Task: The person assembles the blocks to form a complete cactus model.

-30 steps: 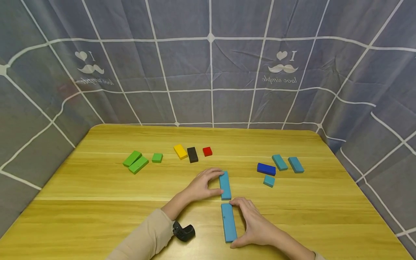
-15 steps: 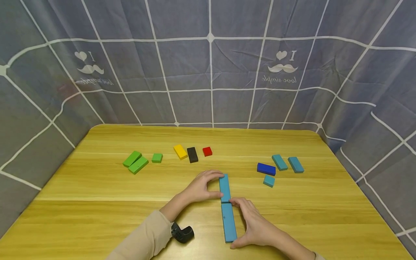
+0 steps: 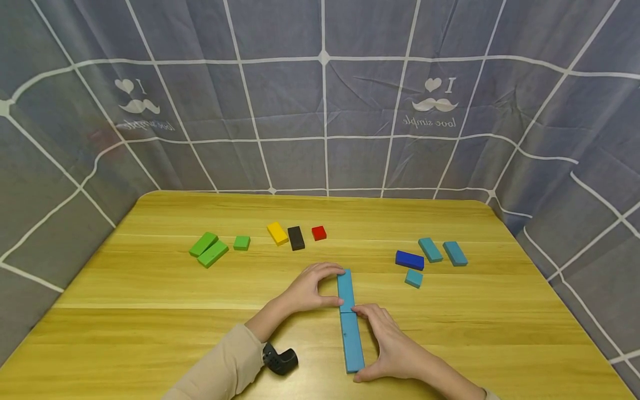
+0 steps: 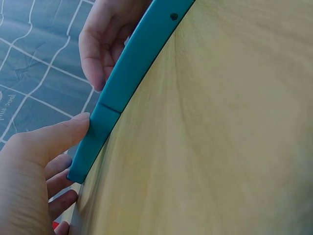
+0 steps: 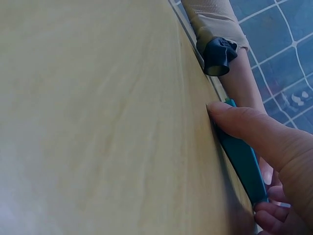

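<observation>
Two light-blue blocks lie end to end on the wooden table, in one line that runs away from me. My left hand (image 3: pixel 312 286) grips the far block (image 3: pixel 345 291), its thumb by the seam and its fingers at the far end. The near block (image 3: pixel 352 344) has a small dark spot, also visible in the left wrist view. My right hand (image 3: pixel 392 344) spans it lengthwise, thumb at the near end and fingertips by the seam. In the left wrist view the seam (image 4: pixel 111 107) is a thin line. The right wrist view shows my right thumb (image 5: pixel 244 122) against the near block's end.
At the back left lie several green blocks (image 3: pixel 213 254). A yellow block (image 3: pixel 278 234), a black block (image 3: pixel 296 238) and a red block (image 3: pixel 319 233) sit at the back middle. Toward the right are a dark-blue block (image 3: pixel 410 260) and several light-blue blocks (image 3: pixel 455 254). A patterned curtain (image 3: pixel 280 100) surrounds the table.
My left hand has drawn the far block toward me, closing the gap to the near block. My right hand and the near block have stayed almost still.
</observation>
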`<state>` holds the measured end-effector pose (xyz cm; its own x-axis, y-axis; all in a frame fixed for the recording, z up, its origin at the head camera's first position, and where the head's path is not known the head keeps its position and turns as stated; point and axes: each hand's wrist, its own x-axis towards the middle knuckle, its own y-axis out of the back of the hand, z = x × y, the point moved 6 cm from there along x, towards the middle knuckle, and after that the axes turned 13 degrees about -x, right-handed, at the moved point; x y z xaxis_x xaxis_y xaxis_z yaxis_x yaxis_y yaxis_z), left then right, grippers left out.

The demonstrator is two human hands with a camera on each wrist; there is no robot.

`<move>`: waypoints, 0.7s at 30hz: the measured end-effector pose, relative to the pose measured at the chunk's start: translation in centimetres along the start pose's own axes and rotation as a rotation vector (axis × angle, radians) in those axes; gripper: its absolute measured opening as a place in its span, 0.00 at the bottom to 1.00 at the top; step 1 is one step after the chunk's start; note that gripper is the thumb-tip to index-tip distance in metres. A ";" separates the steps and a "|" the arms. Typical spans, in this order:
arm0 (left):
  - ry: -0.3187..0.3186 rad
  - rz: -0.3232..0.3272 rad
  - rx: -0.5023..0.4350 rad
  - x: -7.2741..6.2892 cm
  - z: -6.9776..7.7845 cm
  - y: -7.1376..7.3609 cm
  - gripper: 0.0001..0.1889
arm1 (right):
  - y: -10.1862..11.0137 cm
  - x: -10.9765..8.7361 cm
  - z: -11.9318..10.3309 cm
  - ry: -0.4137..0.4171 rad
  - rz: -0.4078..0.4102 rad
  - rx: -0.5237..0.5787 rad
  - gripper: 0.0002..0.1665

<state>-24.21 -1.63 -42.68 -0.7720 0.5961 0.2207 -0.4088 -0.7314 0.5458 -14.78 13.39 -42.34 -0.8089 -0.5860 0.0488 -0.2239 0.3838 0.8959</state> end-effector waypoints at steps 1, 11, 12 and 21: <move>0.001 0.001 0.001 0.0 0.0 0.0 0.29 | 0.0 0.0 0.0 0.000 0.001 -0.002 0.61; -0.027 -0.004 0.031 -0.2 0.4 -0.2 0.30 | -0.1 -0.3 0.0 -0.002 0.028 -0.018 0.62; -0.033 -0.005 0.034 -0.3 0.5 -0.2 0.30 | -0.1 -0.3 0.0 -0.002 0.029 -0.018 0.62; -0.060 -0.026 0.086 -0.7 0.9 -0.5 0.30 | -0.2 -0.4 0.0 0.000 0.035 -0.024 0.62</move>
<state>-23.06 -1.40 -42.40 -0.7303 0.6350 0.2521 -0.3831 -0.6861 0.6184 -14.40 13.51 -42.55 -0.8161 -0.5723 0.0806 -0.1822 0.3872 0.9038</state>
